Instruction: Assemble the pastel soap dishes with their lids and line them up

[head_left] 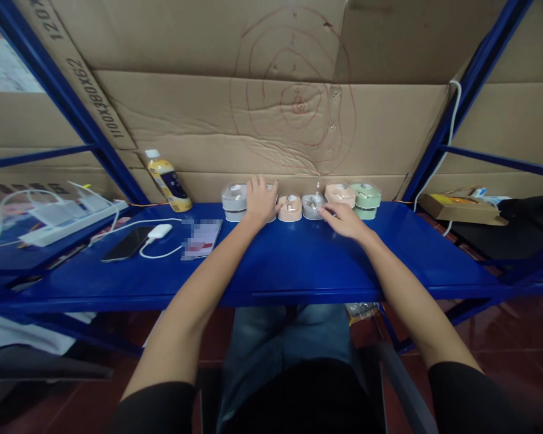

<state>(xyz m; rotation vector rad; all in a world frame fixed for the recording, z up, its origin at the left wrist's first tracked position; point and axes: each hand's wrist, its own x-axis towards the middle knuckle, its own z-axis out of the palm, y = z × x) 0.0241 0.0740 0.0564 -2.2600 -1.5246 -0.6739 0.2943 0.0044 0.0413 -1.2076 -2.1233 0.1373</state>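
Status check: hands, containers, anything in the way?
Left hand over partly hidden container, grip unclear. Right hand at small grey container. Bottle off left, apart from both hands.

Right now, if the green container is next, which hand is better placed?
Likely the right hand: it sits nearer the green container, though it's at the small grey container. The left hand is clearly farther left along the row.
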